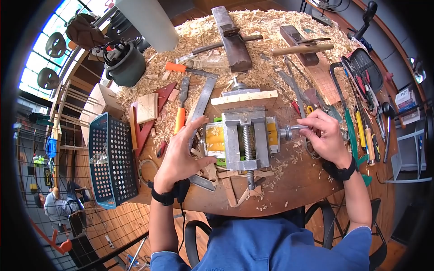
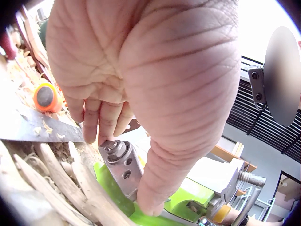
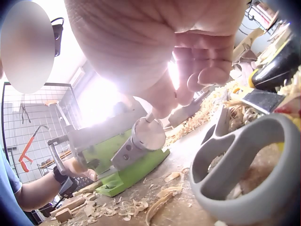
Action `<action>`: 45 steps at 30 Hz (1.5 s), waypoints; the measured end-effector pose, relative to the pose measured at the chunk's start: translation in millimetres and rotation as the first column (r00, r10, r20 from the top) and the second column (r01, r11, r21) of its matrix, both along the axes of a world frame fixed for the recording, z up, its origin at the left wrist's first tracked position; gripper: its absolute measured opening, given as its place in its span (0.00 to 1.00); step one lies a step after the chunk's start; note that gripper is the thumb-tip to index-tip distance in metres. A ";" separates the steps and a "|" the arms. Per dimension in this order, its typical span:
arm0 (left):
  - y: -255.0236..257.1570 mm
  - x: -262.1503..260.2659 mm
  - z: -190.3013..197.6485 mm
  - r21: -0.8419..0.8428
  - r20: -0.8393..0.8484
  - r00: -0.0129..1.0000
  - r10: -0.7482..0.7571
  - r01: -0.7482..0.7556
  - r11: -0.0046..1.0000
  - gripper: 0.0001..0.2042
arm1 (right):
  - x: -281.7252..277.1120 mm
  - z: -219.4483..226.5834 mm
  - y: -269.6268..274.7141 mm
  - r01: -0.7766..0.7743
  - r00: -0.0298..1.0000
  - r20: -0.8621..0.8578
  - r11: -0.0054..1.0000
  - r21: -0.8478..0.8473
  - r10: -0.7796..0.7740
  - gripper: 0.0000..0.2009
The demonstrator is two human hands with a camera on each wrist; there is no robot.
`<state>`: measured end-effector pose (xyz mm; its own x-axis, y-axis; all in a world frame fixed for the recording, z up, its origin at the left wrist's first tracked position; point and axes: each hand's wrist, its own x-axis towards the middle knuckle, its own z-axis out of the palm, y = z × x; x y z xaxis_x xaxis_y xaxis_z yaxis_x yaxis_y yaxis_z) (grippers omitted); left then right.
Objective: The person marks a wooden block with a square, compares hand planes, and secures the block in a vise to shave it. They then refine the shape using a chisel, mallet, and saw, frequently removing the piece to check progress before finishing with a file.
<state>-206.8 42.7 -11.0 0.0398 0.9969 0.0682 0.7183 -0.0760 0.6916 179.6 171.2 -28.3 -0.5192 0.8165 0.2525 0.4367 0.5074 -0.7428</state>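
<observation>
A metal vise (image 1: pixel 233 149) with a central screw and yellow and green parts stands at the table's middle. A pale wood strip (image 1: pixel 244 100) lies along its far side. The left hand (image 1: pixel 178 153) is at the vise's left end, thumb and fingers spread around the metal end bracket (image 2: pixel 124 169); the thumb tip is at the bracket's edge in the left wrist view. The right hand (image 1: pixel 324 135) pinches a thin metal rod (image 1: pixel 298 127) at the round knob (image 1: pixel 285 132) on the vise's right end, between thumb and index finger. In the right wrist view the knob (image 3: pixel 149 133) is below the fingertips.
Wood shavings (image 1: pixel 194 36) cover the table's far side, with hand planes (image 1: pixel 233 45) among them. At left stands a perforated basket (image 1: pixel 113 158); chisels and a steel square (image 1: pixel 205 95) lie nearer. Grey-handled scissors (image 3: pixel 244 165) lie by the right hand, with saws and cutters (image 1: pixel 359 126) farther right.
</observation>
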 end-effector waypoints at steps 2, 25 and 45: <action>0.1 -0.7 -0.8 0.002 0.003 1.000 0.000 0.000 1.000 0.50 | -2.8 -0.3 1.8 -0.005 1.000 -0.002 1.000 0.025 0.005 0.13; -0.2 -3.1 -5.5 0.016 0.013 1.000 -0.014 0.013 1.000 0.52 | 1.3 3.0 -5.9 -0.168 0.970 0.181 0.985 0.027 0.161 0.10; -0.1 -2.0 -4.0 0.029 0.029 1.000 -0.011 0.010 1.000 0.51 | -51.4 28.0 -96.4 -0.195 0.981 0.030 0.977 0.092 0.193 0.06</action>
<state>-208.9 42.6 -15.0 0.0475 0.9940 0.0985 0.6969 -0.1036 0.7097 128.2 74.8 -0.4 -0.6711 0.6730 0.3110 0.3379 0.6510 -0.6797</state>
